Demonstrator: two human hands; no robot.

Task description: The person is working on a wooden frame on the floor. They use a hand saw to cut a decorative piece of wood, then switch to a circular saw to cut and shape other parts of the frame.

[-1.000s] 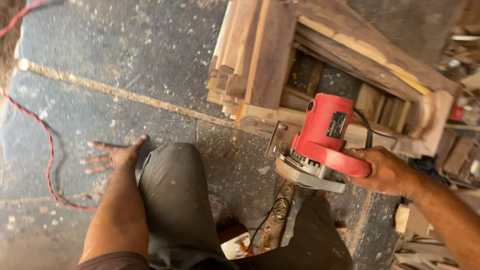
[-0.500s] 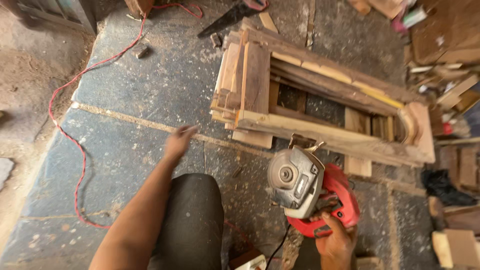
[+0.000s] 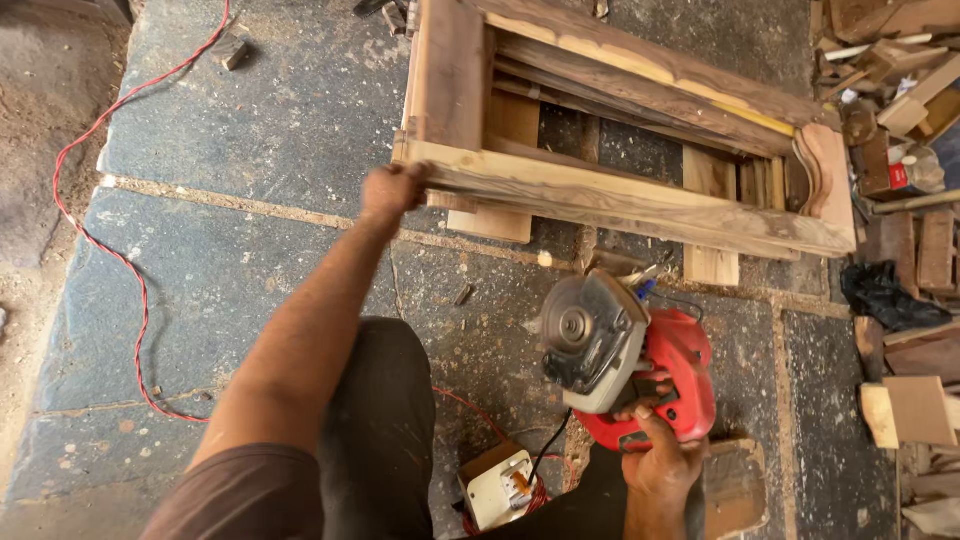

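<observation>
Sawdust everywhere: my left hand (image 3: 392, 190) grips the wooden frame (image 3: 620, 195). Right-hand fingers (image 3: 645, 412) clench the red circular saw (image 3: 625, 365). Next, I judge, steadying precedes cutting.

You are working in even, soft daylight, bright enough to read the stone floor (image 3: 250, 250) and the wood grain of the frame (image 3: 620, 190) clearly. Shadows are faint and short; a dim patch lies under the frame. No strong glare shows, only a mild sheen on the saw's (image 3: 625, 365) metal guard. The picture is mostly sharp, with slight wide-angle bending toward the edges.
</observation>
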